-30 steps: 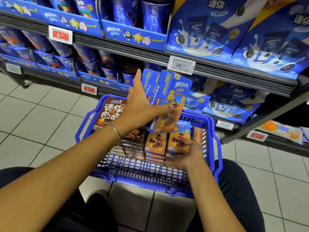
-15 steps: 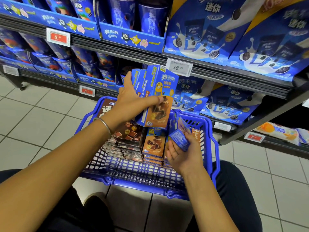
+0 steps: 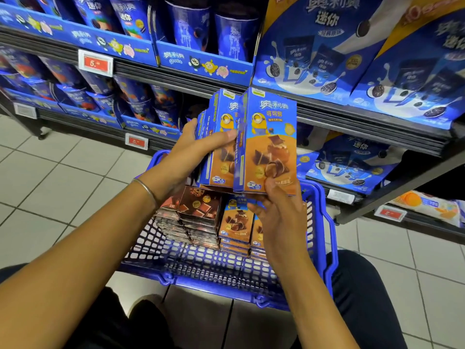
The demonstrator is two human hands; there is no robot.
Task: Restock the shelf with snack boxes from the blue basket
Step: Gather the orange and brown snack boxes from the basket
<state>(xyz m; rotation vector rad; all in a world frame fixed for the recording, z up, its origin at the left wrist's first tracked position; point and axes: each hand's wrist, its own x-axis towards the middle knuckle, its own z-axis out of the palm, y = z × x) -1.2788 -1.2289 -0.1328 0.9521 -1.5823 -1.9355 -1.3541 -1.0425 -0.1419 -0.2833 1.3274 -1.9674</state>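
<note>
Above the blue basket [image 3: 226, 280] I hold several blue-and-orange snack boxes [image 3: 224, 147] upright in a bunch. My left hand [image 3: 196, 152] grips the bunch from the left, thumb across the front box. My right hand [image 3: 274, 210] pinches the bottom of one more box [image 3: 270, 137] of the same kind, set against the right side of the bunch. In the basket lie stacks of dark brown boxes [image 3: 198, 210] and more orange boxes [image 3: 235, 222]. The shelf [image 3: 352, 127] stands right behind the held boxes.
The shelves hold blue cookie cups [image 3: 141, 102] at the left and large blue cookie bags [image 3: 314, 46] at the right. Red price tags [image 3: 95, 62] hang on the shelf edges. The floor is pale tile [image 3: 63, 172]. My dark-trousered knees flank the basket.
My right hand lifted one box out of the basket and brought it up against the right side of the bunch in my left hand. The bunch rose slightly and turned more upright.
</note>
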